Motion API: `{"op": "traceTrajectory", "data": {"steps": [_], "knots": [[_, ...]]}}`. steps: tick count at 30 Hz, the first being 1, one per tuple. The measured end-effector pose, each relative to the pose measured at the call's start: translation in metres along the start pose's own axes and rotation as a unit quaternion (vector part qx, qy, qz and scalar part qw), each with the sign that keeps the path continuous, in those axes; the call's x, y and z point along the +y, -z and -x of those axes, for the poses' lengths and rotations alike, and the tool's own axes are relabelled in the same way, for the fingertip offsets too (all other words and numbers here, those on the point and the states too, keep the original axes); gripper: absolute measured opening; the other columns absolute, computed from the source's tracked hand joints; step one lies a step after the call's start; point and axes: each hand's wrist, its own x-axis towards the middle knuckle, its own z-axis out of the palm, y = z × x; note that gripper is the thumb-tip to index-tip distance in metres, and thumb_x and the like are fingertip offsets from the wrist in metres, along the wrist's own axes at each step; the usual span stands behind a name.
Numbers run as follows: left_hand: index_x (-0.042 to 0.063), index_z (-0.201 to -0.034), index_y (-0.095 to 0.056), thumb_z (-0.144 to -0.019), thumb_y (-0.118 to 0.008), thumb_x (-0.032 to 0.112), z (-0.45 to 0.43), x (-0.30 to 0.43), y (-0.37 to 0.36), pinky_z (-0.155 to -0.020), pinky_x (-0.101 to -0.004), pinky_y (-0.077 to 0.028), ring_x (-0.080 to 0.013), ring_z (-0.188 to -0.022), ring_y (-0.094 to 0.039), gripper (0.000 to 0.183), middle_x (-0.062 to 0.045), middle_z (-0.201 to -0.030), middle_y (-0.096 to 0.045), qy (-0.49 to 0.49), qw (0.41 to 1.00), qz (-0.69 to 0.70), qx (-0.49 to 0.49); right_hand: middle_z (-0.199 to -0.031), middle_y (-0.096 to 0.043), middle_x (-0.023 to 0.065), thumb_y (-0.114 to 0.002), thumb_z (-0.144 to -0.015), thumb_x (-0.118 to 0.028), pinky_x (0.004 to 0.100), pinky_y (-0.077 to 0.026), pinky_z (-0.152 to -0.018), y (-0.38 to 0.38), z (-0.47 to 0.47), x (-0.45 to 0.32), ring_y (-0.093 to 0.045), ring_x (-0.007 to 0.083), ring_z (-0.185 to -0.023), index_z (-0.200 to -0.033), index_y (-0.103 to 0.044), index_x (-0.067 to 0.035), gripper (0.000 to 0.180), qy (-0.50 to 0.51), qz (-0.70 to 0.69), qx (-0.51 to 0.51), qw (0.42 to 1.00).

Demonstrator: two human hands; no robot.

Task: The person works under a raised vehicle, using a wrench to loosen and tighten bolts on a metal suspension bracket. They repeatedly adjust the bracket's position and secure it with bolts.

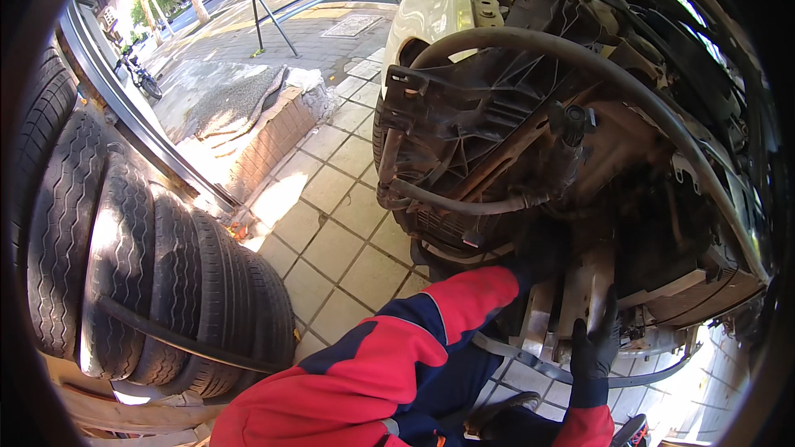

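Observation:
A partly dismantled car front with a pale fender [428, 6] fills the right side. My left arm, in a red and navy sleeve [372, 354], reaches into the dark space under the hoses; a dark glove seems to show at its cuff, but the hand is lost in shadow. In a black glove, my right hand [595, 347] lies against a metal beam [584, 304] at the car's front, its fingers pointing up along it; whether it grips is unclear. A thick black hose [559, 43] arches above, and a black plastic bracket [459, 99] sits at its left.
Several used tyres [124, 261] stand in a row at the left, with a dark bar [186, 341] across them. A tiled step [273, 130] carries a grey mat [242, 99]. A curved metal strip [528, 360] runs below the beam, close to my shoes [509, 410].

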Motion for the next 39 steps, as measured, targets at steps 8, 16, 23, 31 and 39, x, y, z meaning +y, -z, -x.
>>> {"op": "traceTrajectory", "data": {"steps": [8, 16, 23, 31, 39], "knots": [[0.004, -0.084, -0.076, -0.092, -0.071, 0.029, -0.002, 0.003, -0.004, -0.078, -0.0516, -0.055, -0.0365, -0.081, -0.072, 0.027, -0.018, -0.084, -0.074, -0.011, 1.0, 0.02, 0.018, -0.165, -0.049, 0.0251, -0.071, -0.091, -0.012, 0.0484, -0.045, -0.118, 0.001, 0.0, -0.001, -0.053, 0.0462, -0.147, -0.171, -0.031, -0.012, 0.09, 0.042, 0.06, 0.025, 0.997], [0.002, -0.089, -0.077, -0.088, -0.067, 0.02, 0.0, -0.002, -0.016, -0.082, -0.0536, -0.056, -0.0414, -0.083, -0.072, 0.021, -0.022, -0.086, -0.074, -0.017, 0.995, 0.007, 0.098, -0.159, -0.054, 0.0269, -0.074, -0.09, -0.013, 0.0499, -0.051, -0.112, 0.002, 0.0, -0.01, -0.06, 0.0482, -0.138, -0.17, -0.034, -0.011, 0.089, 0.043, 0.067, 0.039, 0.996], [0.001, -0.111, -0.073, -0.098, -0.061, 0.027, 0.006, -0.021, -0.017, -0.091, -0.051, -0.054, -0.0388, -0.096, -0.069, 0.031, -0.022, -0.105, -0.071, -0.052, 0.998, 0.022, 0.037, -0.153, -0.06, 0.0274, -0.079, -0.091, -0.02, 0.0488, -0.046, -0.119, -0.003, -0.002, -0.003, -0.058, 0.0438, -0.141, -0.161, -0.045, 0.001, 0.081, 0.049, 0.067, 0.062, 0.995], [0.003, -0.147, -0.061, -0.11, -0.054, 0.036, 0.005, -0.052, -0.05, -0.114, -0.0472, -0.046, -0.0378, -0.128, -0.06, 0.051, -0.022, -0.138, -0.064, -0.157, 0.975, -0.15, -0.048, -0.129, -0.067, 0.028, -0.078, -0.087, -0.03, 0.0566, -0.053, -0.099, 0.008, -0.001, -0.015, -0.067, 0.0471, -0.115, -0.164, -0.041, -0.008, 0.088, -0.047, 0.123, 0.014, 0.991], [0.002, -0.168, -0.035, -0.118, -0.039, 0.037, 0.012, -0.11, -0.1, -0.132, -0.0417, -0.027, -0.0329, -0.156, -0.038, 0.061, -0.018, -0.172, -0.037, -0.054, 0.98, -0.037, -0.186, -0.133, -0.063, 0.026, -0.077, -0.087, -0.032, 0.0554, -0.051, -0.102, 0.019, -0.002, -0.023, -0.064, 0.0448, -0.12, -0.165, -0.039, -0.008, 0.09, -0.05, 0.095, -0.014, 0.994]]}}
